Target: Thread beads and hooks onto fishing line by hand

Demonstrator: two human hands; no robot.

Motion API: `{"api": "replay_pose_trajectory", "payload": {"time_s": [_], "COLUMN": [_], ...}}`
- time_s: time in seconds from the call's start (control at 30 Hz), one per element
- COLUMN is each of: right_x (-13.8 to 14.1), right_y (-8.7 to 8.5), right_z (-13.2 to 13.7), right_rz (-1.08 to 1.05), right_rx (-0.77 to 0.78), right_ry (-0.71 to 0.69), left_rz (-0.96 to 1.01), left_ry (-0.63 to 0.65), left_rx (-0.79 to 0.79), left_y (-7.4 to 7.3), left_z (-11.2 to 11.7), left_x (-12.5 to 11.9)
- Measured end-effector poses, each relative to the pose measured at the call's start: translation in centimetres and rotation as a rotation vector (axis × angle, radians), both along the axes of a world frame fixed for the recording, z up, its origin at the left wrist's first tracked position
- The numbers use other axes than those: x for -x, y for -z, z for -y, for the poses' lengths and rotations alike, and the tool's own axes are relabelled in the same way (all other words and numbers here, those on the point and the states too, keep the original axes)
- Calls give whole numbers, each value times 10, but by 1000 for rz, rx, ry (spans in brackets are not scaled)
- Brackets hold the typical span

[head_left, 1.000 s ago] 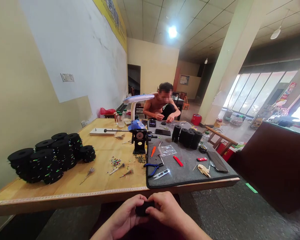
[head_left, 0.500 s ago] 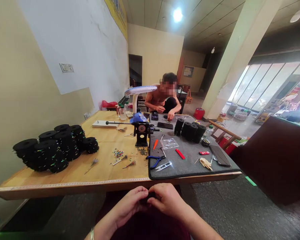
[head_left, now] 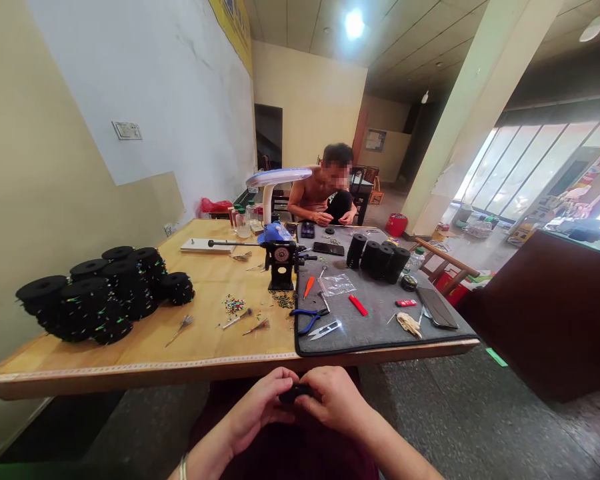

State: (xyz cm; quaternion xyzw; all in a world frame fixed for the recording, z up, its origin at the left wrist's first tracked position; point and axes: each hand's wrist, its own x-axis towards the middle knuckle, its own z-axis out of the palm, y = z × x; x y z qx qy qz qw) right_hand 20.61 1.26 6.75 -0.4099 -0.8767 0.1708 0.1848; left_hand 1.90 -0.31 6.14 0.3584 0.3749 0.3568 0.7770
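Below the table's front edge, my left hand (head_left: 261,408) and my right hand (head_left: 339,400) meet over my lap. Both are closed on a small black foam spool (head_left: 295,392), thumbs on top. Fingers cover much of the spool, so its full outline is hidden. Nearest on the table lie silver thread snips (head_left: 325,331) and blue-handled pliers (head_left: 310,320), both on a grey mat (head_left: 375,333). Stacked black foam spools (head_left: 87,303) with small coloured bits on their sides stand at the left. More plain black spools (head_left: 380,259) stand on the mat.
A black winding device (head_left: 282,263) with a long rod stands mid-table beside a white lamp (head_left: 279,177). Coloured beads (head_left: 234,305), thin-handled bristly pieces and a red lighter (head_left: 359,305) lie about. Across the table sits another person (head_left: 323,193), hands over the mat's far edge.
My hands stay together, and more of the black spool shows between them. The other person's hand has drawn back from the small pieces on the mat. My view has shifted slightly.
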Motion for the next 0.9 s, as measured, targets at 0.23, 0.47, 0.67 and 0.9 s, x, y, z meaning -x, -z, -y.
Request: {"api": "replay_pose_trajectory", "payload": {"time_s": [0.23,0.47,0.67,0.9], "right_x": [3,-8,-11,-4], "right_y": [-8,-17,1,19], "right_z": [4,0,-1,8], "right_rz": [43,-109,-157,-299], "right_rx": [0,63,58,90], "right_ry": [-50,-57,23,141], "left_rz": [-337,-195,-71,145], "left_ry": [21,-37,-68,-102], "left_rx": [-180,-51,17,91], "left_y": [5,15,17,18], "left_z": [0,1,2,5], "left_x": [-3,-1,-1,1]}}
